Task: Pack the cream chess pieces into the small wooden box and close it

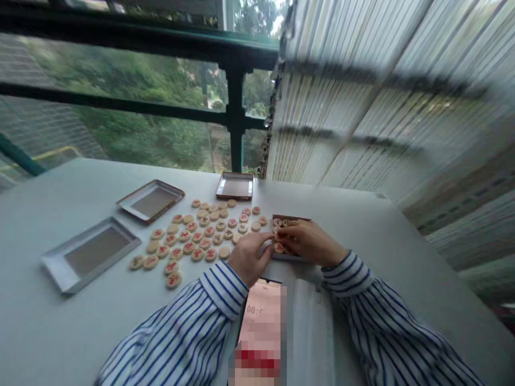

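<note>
Round wooden Chinese chess pieces (191, 236) with red or dark characters, some showing blank faces, lie scattered left of my hands. A small box (292, 258) on the right holds several more pieces in rows. My right hand (311, 241) reaches over this box, its fingers closed around a piece (278, 235) at the left side and hiding much of the inside. At the box's left edge is my left hand (250, 258), with the index finger stretched toward that piece and the thumb apart from it. Nothing shows between the left thumb and index finger.
Two shallow trays, one silvery (132, 242) and one brown-rimmed (179, 192), stand at the left; another tray (219, 194) is at the back. A phone (263, 311) and a clear plastic sleeve (311, 332) lie in front. Windows and a blind (341, 107) rise behind the white table (92, 182).
</note>
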{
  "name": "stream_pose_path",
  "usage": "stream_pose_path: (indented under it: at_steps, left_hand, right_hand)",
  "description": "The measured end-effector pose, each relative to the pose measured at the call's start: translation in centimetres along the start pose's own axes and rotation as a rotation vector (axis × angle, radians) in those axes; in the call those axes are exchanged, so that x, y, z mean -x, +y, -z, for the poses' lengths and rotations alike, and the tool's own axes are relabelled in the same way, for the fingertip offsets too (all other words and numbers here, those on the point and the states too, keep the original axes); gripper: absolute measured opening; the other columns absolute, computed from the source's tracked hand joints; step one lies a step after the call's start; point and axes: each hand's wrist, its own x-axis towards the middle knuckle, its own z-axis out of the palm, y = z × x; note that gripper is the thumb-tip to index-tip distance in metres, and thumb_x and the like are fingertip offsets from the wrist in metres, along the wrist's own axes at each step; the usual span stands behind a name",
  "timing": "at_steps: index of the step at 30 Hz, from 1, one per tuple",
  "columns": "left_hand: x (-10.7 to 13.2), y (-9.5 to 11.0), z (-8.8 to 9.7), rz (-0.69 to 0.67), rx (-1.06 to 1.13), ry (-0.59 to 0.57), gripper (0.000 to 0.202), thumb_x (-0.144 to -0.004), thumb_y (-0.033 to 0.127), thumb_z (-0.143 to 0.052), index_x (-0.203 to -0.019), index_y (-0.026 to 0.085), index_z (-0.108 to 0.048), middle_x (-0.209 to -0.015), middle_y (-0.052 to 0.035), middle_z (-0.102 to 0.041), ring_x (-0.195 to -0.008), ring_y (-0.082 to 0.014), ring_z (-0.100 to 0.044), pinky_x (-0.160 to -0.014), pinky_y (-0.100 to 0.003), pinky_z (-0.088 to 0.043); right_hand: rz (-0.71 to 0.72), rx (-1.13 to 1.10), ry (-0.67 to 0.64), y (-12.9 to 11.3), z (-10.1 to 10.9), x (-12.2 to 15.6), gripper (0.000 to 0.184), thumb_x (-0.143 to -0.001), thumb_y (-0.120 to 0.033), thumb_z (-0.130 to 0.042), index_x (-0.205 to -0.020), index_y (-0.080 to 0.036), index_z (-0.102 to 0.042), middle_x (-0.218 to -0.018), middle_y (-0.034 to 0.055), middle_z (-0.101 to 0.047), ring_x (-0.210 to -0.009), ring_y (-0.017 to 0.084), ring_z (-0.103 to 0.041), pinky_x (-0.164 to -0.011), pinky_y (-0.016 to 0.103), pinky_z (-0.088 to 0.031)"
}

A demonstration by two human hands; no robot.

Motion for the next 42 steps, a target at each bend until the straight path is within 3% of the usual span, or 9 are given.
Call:
stream_pose_path:
  at_steps: [11,42]
  left_hand:
    - [0.05,0.09,0.21,0.019,-0.018,-0.014,0.023,-0.075,0.016,-0.053,-0.097,0.015,-0.060,-0.081,-0.0061,-0.066,-0.065,-0.0142,-0.058,-0.063,-0.028,-0.047]
    - [0.09,0.04,0.14,0.009,-0.004,0.004,0.023,-0.075,0.016,-0.053,-0.097,0.014,-0.060,-0.079,-0.0057,-0.065,-0.060,-0.0126,-0.056,-0.060,-0.026,-0.047]
  right_hand:
    - [-0.009,-0.021,-0.009,-0.15,-0.02,-0.05,0.022,-0.086,-0.029,-0.045,-0.091,-0.021,-0.064,-0.086,0.0047,-0.064,-0.080,0.015,-0.056,-0.068,0.024,-0.034]
    - [-0.016,0.005,-0.035,-0.41,0.30,-0.01,0.025,-0.087,-0.031,-0.042,-0.093,-0.020,-0.064,-0.089,0.0055,-0.064,-0.084,0.016,-0.056,-0.072,0.025,-0.035]
